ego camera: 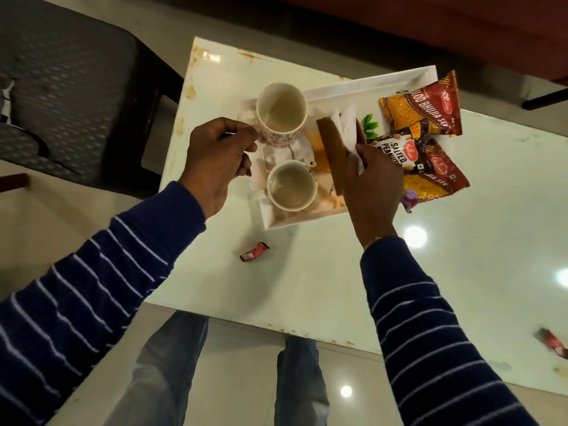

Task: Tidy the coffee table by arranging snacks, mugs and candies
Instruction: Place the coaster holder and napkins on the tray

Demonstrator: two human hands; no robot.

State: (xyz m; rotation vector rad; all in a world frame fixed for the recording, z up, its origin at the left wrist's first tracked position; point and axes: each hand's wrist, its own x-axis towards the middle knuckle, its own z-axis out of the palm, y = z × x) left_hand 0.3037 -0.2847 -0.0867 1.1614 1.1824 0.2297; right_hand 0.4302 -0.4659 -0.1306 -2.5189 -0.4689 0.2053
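Observation:
My left hand [215,161] grips the handle of a white patterned mug [281,113], held above the left end of a white tray [307,218]. A second white mug [291,186] stands in the tray just below it. My right hand [372,182] holds a brown napkin holder [330,150] with white napkins in it, over the tray's middle. Three snack packets lie at the tray's right: a red sev packet [421,107], a salted peanuts packet [392,150] and another red sev packet [436,176]. A small red candy [254,252] lies on the table below the tray.
The white coffee table [307,287] has stained edges. Another red candy wrapper [554,342] lies near its right front edge. A dark patterned seat [67,87] stands at the left, a reddish-brown sofa [461,26] beyond the table. My legs are below the table's front edge.

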